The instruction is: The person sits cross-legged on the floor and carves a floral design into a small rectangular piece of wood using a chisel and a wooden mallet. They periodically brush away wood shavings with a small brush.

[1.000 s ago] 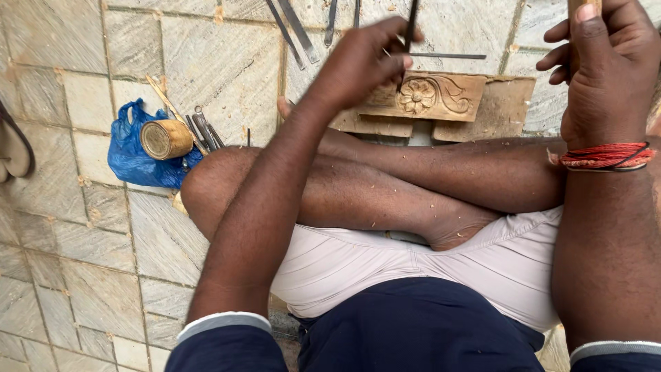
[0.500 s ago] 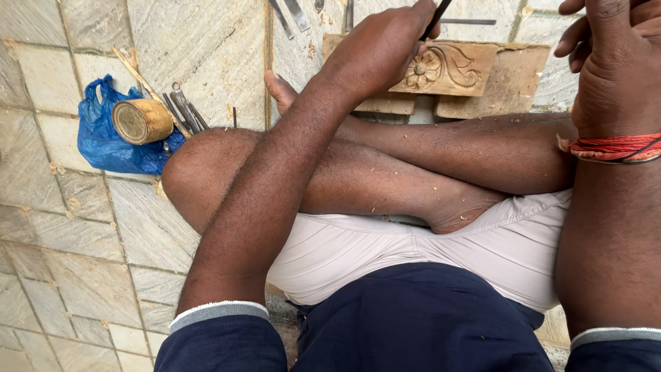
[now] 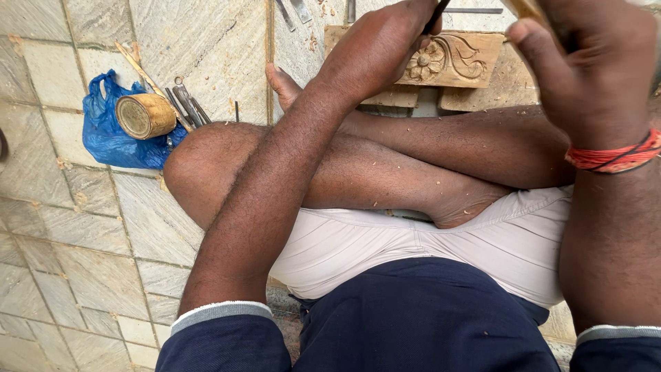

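At top of view: carved pale wooden block with flower-and-scroll relief (image 3: 451, 60), flat on rough boards just past the crossed legs.
L hand: left hand (image 3: 375, 52) over block's left end, fingers closed round thin dark metal chisel (image 3: 435, 8), tip hidden behind knuckles.
R hand: right hand (image 3: 585, 65) raised near block's right end, fingers curled on a pale wooden handle (image 3: 527, 8); most of it out of frame, kind can't tell.
Doing it well: judged — keep chisel hand braced low on block, light taps, cut away from foot (image 3: 286, 83).
Edges: foot just beside block; knee (image 3: 200, 165) blocks the near-left.
Room: stone-tile floor (image 3: 76, 262) open at left; blue plastic bag (image 3: 113, 131), round wooden mallet head (image 3: 144, 116), spare tools (image 3: 186, 102) well apart from block.
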